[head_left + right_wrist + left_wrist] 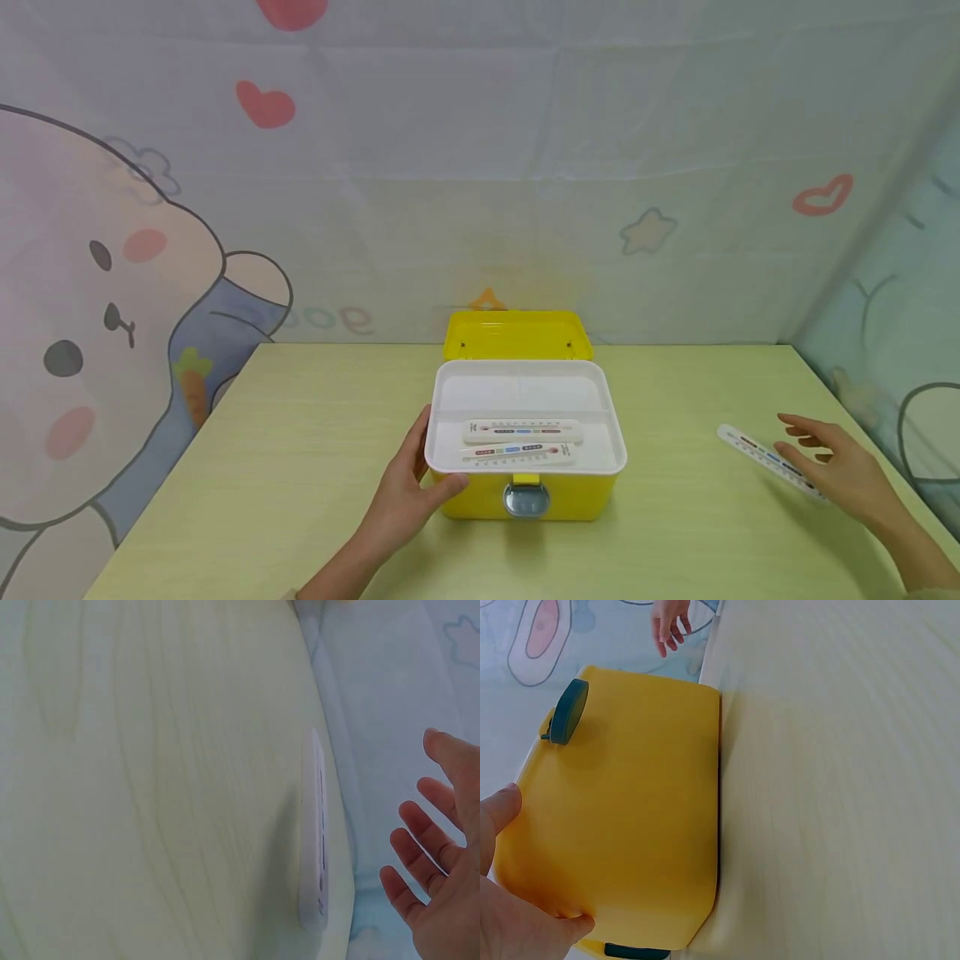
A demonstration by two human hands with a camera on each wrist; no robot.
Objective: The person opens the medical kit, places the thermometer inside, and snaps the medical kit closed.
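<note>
A yellow box (570, 497) with a silver latch and raised lid (517, 335) stands mid-table. Its white inner tray (521, 383) holds two white thermometers, an upper one (522, 431) and a lower one (517, 454), with printed scales and coloured bands. My left hand (408, 492) grips the box at its left front corner, thumb over the front rim; in the left wrist view, digits (506, 806) press on the yellow wall. At the right, a third thermometer (765, 457) lies slanted on the table. Above its near end hovers my right hand (843, 471), fingers loosely bent, holding nothing.
The pale wood-grain table (322, 417) carries the box and the loose thermometer. A printed cloth (450, 167) with a cartoon animal and hearts hangs behind it, and more cloth (907, 333) borders the right edge.
</note>
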